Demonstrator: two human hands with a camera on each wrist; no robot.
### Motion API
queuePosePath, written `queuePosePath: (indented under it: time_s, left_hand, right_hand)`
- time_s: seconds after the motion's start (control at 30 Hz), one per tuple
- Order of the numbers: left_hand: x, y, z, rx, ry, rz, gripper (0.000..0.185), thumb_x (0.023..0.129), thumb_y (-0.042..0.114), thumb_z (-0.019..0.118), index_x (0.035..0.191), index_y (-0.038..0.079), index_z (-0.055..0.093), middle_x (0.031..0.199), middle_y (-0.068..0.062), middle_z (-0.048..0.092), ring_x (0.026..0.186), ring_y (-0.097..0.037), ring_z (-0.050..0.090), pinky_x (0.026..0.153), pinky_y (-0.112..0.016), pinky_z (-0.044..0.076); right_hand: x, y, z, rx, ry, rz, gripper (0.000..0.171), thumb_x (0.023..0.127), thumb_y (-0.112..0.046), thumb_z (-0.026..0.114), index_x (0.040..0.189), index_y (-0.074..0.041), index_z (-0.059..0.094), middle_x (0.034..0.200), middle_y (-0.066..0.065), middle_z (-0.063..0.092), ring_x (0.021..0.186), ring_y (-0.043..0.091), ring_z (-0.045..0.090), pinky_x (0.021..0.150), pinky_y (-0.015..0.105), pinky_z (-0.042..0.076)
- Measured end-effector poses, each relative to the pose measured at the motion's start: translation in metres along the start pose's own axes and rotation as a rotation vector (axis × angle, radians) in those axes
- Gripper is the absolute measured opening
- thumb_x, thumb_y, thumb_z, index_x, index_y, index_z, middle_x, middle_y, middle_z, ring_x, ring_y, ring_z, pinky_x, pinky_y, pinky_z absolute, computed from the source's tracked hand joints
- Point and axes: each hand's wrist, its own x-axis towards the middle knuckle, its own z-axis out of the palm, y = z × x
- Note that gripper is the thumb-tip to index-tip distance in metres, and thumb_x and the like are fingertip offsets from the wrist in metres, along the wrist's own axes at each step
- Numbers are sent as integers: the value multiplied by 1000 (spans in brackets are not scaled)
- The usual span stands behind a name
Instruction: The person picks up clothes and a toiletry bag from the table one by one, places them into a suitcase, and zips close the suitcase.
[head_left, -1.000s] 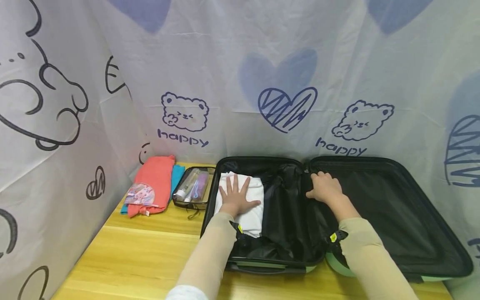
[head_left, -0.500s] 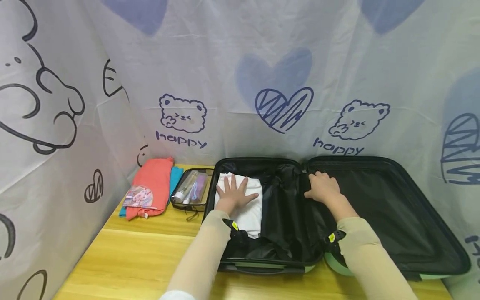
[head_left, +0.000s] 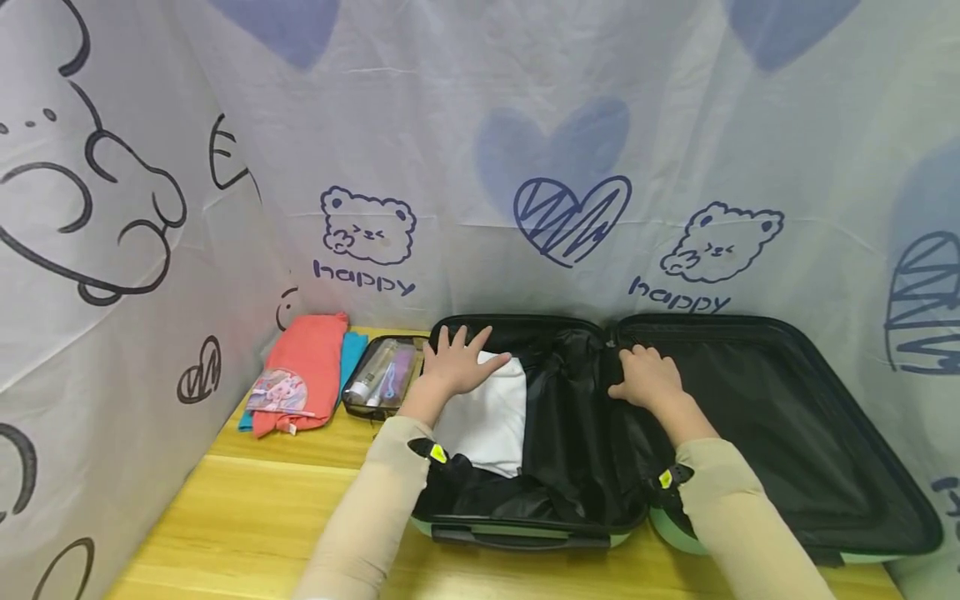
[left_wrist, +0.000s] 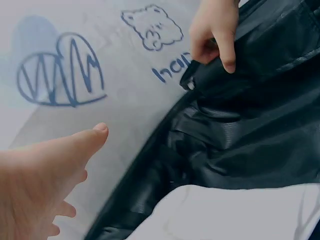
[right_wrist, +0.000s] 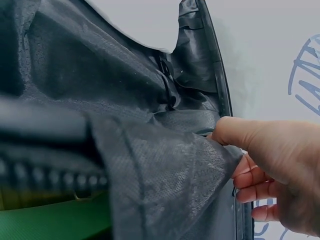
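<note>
An open black-lined suitcase lies on the wooden table, its two halves side by side. Folded white cloth is flat in the left half. Above its far left corner is my left hand, fingers spread and straight; the left wrist view shows a gap between that hand and the cloth. At the hinge between the halves, my right hand pinches the edge of the black lining fabric between thumb and fingers. In the right wrist view this fabric is pulled taut toward the fingertips.
Left of the suitcase sits a clear toiletry bag with tubes and a purple item inside. Beyond it lie a folded coral garment and a blue one partly under it. A printed curtain hangs close behind.
My left hand was spread on the white cloth; it has lifted and moved up and left, uncovering more of the cloth. The right hand keeps its place on the lining.
</note>
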Motion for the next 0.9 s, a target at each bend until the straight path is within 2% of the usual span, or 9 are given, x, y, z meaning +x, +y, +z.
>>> queuePosePath:
  time_s: [0.47, 0.9]
  left_hand:
    - [-38, -20, -27, 48, 101, 79, 73, 93, 69, 40, 155, 34, 23, 164, -10, 19, 153, -37, 2, 117, -67, 5]
    - [-69, -71, -49, 100, 216, 71, 73, 92, 68, 42, 154, 32, 27, 162, -13, 22, 151, -40, 7, 114, -72, 7]
  right_hand:
    - [-1, -1, 1, -66, 19, 1, 74, 82, -39, 75, 133, 8, 50, 132, 30, 52, 122, 48, 46, 100, 62, 40]
    - [1, -2, -1, -40, 10, -20, 75, 82, -38, 74, 135, 8, 49, 135, 30, 50, 123, 48, 45, 102, 63, 38]
